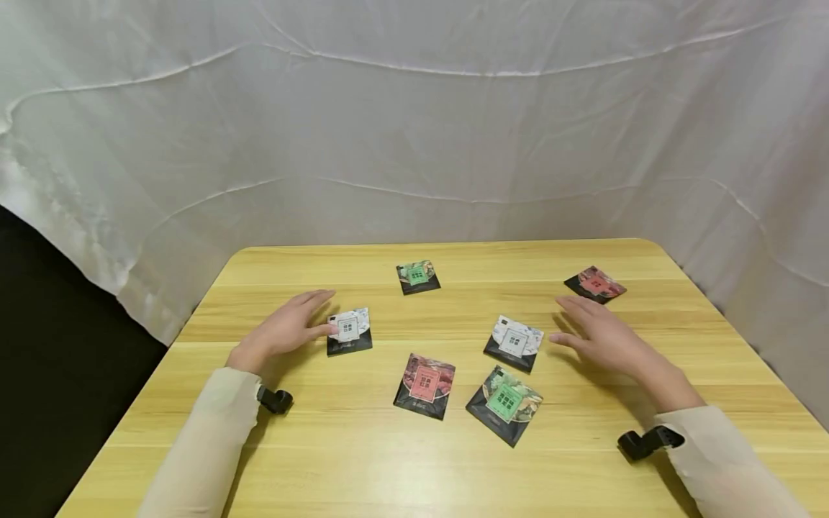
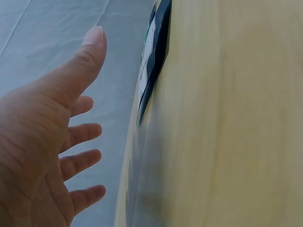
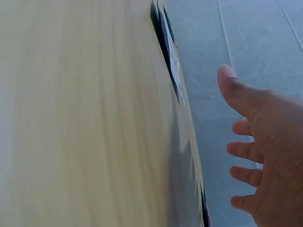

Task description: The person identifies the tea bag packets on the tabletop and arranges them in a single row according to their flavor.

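Note:
My left hand (image 1: 288, 327) hovers over the table beside a white-and-black sachet (image 1: 350, 331), its thumb overlapping that sachet's edge in the head view. In the left wrist view the fingers (image 2: 85, 135) are spread apart and hold nothing. To the right, my right hand (image 1: 605, 334) is raised near a second white-and-black sachet (image 1: 514, 344), thumb pointing at it. The right wrist view shows relaxed fingers (image 3: 246, 150) with nothing between them. Beyond that hand lies a red-and-black sachet (image 1: 596, 284), close past the fingertips.
A green sachet (image 1: 418, 277) lies toward the back of the wooden table (image 1: 291, 460). Nearer the front are a red sachet (image 1: 424, 385) and another green one (image 1: 504, 405), side by side. A pale curtain (image 1: 414, 144) hangs behind the table's far edge.

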{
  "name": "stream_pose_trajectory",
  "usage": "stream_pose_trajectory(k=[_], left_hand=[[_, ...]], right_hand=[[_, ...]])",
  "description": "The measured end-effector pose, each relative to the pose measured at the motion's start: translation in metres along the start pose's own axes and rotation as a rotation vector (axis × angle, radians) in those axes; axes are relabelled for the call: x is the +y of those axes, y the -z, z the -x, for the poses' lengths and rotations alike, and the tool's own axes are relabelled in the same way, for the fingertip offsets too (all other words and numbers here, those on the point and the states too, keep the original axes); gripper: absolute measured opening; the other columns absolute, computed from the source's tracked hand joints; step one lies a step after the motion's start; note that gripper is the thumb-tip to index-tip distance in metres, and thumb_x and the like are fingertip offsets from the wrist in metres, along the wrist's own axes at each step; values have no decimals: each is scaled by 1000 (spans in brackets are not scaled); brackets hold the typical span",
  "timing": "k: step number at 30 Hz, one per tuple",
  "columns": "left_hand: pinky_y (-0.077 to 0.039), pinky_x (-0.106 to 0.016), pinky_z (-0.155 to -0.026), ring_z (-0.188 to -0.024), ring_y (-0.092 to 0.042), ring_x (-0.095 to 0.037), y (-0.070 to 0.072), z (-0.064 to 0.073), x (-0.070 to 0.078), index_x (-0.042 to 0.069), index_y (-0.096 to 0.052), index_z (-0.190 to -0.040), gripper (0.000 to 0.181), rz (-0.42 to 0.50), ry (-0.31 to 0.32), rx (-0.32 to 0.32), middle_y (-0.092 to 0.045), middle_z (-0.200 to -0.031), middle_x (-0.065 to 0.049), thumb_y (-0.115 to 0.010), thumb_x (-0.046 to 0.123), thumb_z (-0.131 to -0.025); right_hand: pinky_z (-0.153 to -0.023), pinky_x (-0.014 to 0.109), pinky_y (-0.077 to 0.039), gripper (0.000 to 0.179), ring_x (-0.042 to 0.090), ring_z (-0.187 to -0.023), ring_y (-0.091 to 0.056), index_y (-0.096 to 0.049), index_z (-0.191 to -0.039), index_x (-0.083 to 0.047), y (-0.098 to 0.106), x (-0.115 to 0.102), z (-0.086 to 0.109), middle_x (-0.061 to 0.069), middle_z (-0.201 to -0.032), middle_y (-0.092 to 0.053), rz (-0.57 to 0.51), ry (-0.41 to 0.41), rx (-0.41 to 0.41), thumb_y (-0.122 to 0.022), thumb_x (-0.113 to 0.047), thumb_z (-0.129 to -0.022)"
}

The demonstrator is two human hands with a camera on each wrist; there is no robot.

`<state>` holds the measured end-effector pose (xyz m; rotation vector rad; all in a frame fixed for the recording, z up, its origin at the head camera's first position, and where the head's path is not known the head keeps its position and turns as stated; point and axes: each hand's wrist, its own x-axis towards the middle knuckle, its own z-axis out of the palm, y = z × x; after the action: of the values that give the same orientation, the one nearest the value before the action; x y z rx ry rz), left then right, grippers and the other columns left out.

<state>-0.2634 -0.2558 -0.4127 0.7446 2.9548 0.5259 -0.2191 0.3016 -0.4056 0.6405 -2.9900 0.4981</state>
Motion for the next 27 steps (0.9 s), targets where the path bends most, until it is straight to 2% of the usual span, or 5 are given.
stream_pose_trajectory(k=[6,14,23,27], left_hand=[[-24,-56,-114,-140,-30,-40,-3,-5,11,11,-34,-153,84,24,-28,1,-34,-154,-18,-59,61,-90],[-30,-56,-111,-136,-36,-40,-7,-10,24,9,-43,-149,82,30,-51,-3,-41,-149,-19,-66,57,-87],[-32,-54,-111,-135,-39,-38,-12,-11,28,8,-45,-147,81,34,-54,-58,-44,-147,-17,-67,57,-86],[-33,-54,-110,-133,-41,-38,-14,-11,30,7,-45,-147,81,36,-65,-64,-45,-146,-18,-68,54,-86]], right_hand=[[-107,65,-27,76,49,-133,-35,-38,-149,-1,-6,-12,-5,28,-146,-39,-10,39,13,-61,-49,-94],[-107,62,-30,76,46,-131,-40,-42,-148,-3,-15,-27,-8,25,-145,-43,-32,60,-1,-62,-51,-93],[-108,58,-33,72,42,-131,-43,-44,-147,-4,-20,-42,-14,21,-145,-46,-47,81,-38,-63,-47,-93],[-108,57,-33,69,41,-132,-43,-45,-146,-5,-21,-48,-17,20,-145,-46,-44,103,-44,-64,-45,-94]])
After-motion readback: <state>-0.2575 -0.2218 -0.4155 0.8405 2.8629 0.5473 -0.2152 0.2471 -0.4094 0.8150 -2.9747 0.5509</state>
